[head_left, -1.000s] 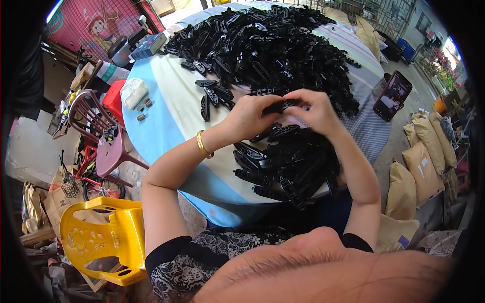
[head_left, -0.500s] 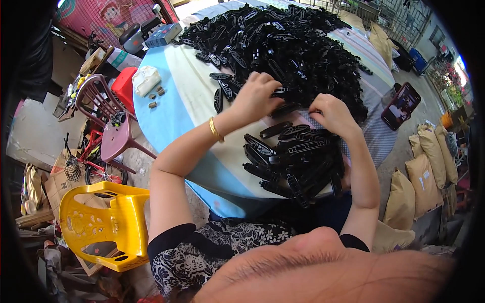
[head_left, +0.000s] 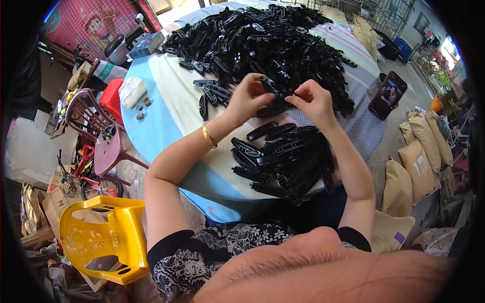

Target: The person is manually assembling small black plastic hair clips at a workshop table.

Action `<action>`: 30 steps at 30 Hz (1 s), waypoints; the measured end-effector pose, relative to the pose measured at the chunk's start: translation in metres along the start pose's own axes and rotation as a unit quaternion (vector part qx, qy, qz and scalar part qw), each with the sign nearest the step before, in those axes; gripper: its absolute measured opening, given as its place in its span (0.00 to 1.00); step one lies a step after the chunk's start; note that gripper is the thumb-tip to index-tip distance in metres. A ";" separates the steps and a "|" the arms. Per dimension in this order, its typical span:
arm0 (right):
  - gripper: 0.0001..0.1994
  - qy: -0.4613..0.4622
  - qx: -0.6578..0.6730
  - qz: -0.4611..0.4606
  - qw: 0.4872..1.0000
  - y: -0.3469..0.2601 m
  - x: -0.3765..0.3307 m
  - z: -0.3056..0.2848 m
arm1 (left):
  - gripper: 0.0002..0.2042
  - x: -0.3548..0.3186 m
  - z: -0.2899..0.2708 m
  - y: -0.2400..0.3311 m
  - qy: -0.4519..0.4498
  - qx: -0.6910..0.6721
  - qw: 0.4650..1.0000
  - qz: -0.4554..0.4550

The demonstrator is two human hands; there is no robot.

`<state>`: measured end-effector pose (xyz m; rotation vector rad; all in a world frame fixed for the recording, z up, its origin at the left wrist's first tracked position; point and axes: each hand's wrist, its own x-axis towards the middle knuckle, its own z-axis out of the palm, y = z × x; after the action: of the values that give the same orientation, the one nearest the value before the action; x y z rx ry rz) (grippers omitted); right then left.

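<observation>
The left hand (head_left: 247,97) is curled, its thumb and fingers slightly parted around 1 end of a curved black plastic part (head_left: 272,87), which is raised over the near edge of a large heap of similar black parts (head_left: 242,48). The right hand (head_left: 316,103) is bent into a narrow pinch, its tips just beside the part's lower end; against the dark heap, I cannot tell whether they grip it.

A smaller pile of long black parts (head_left: 290,156) lies below the hands, near the person's edge of the round, cloth-covered surface (head_left: 169,116). A few loose oval black parts (head_left: 214,92) rest left of the left hand, close to the large heap. A gold bracelet (head_left: 207,136) circles the left wrist.

At the surface's left side sit a white plastic bundle (head_left: 132,92) and 3 small brown pieces (head_left: 140,116); at the right, a smartphone (head_left: 388,96) stands tilted, its screen lit. Beyond the surface are a yellow plastic chair (head_left: 129,237) and tan sacks (head_left: 420,169).
</observation>
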<state>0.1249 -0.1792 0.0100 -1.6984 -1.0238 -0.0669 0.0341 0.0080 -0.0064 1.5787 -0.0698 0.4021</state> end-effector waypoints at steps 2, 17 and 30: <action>0.10 0.024 -0.001 -0.046 0.999 -0.008 -0.004 0.003 | 0.22 -0.008 0.008 0.004 -0.044 -0.136 0.987 -0.067; 0.07 0.065 -0.187 -0.297 0.934 -0.022 -0.005 0.006 | 0.18 -0.016 0.015 0.004 -0.033 -0.210 0.971 -0.112; 0.15 -0.142 0.067 0.043 0.987 -0.010 -0.005 0.007 | 0.15 -0.019 0.014 0.029 -0.014 0.010 1.000 0.024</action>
<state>0.1121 -0.1765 0.0120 -1.6557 -1.1352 0.3008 0.0111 -0.0108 0.0162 1.6057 -0.1265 0.4194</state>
